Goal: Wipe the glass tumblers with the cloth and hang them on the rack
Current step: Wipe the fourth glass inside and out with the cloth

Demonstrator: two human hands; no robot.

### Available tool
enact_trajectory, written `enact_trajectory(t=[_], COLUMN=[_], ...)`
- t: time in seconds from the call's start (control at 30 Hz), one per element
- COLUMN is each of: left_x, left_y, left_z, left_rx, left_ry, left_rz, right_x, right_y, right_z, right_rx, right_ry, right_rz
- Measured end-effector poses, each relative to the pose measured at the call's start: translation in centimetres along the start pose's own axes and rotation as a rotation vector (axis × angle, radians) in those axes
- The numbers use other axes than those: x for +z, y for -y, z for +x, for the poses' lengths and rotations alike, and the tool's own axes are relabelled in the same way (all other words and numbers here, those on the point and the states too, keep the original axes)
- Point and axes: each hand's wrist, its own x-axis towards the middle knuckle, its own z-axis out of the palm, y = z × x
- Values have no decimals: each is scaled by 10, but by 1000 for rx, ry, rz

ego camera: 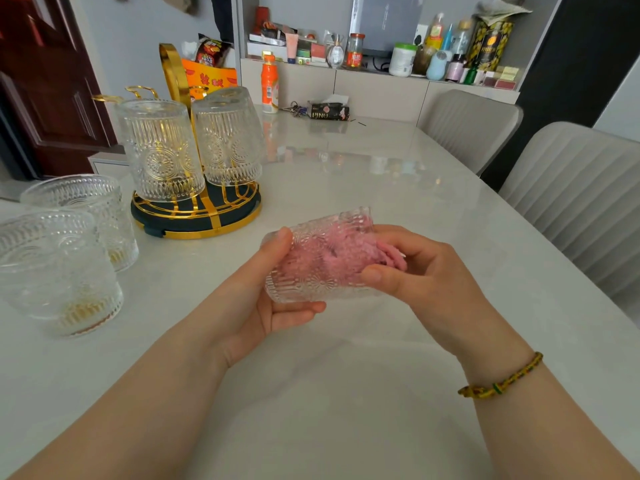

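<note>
A person's left hand (256, 303) cradles an embossed glass tumbler (308, 277) on its side, thumb over the top and fingers curled beneath, just above the pale table (346, 393). The right hand (429, 282) pinches a pink cloth (346, 252) stuffed through the tumbler's mouth, thumb against the rim.

To wipe well, the cloth probably needs pushing to the base and twisting against the walls while the left hand turns the glass the other way. A firm grip matters, since the table looks hard.

On the gold wire rack (195, 221) to the left, a front hung tumbler (161, 150) and a rear hung tumbler (228, 136) sit upside down, with bare prongs (138, 90) behind them. A far upright tumbler (86, 209) and a near upright tumbler (52, 271) stand at the table's left edge, apparently waiting. They are just beside the rack, so a reach for the free prongs could clip them or the hung glasses. An orange bottle (269, 83) and a tissue box (329, 110) stand well apart at the far end.
</note>
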Motion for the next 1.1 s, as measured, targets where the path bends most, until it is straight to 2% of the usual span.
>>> enact_trajectory(t=[0.13,0.37,0.53,0.63,0.77,0.87,1.1], left_x=[-5,-6,-8,-9,-6,-4,-3], left_y=[-4,-6,-6,-8,-10,-10,-6], left_z=[0,-1,1,2,-1,-4,-3], left_rx=[35,46,40,45,51,54,79], left_ry=[-57,-47,-88,-151,-163,-119,-92], left_rz=[-57,-45,-48,-77,-67,-31,21], right_x=[-10,-14,-26,-34,-38,-30,5], right_y=[3,11,9,10,7,5,-1], right_z=[2,4,6,7,6,7,8], right_rx=[9,-17,186,228,147,82,4], right_ry=[-93,-427,-622,-795,-953,-872,-429], right_rz=[202,268,512,648,601,552,372])
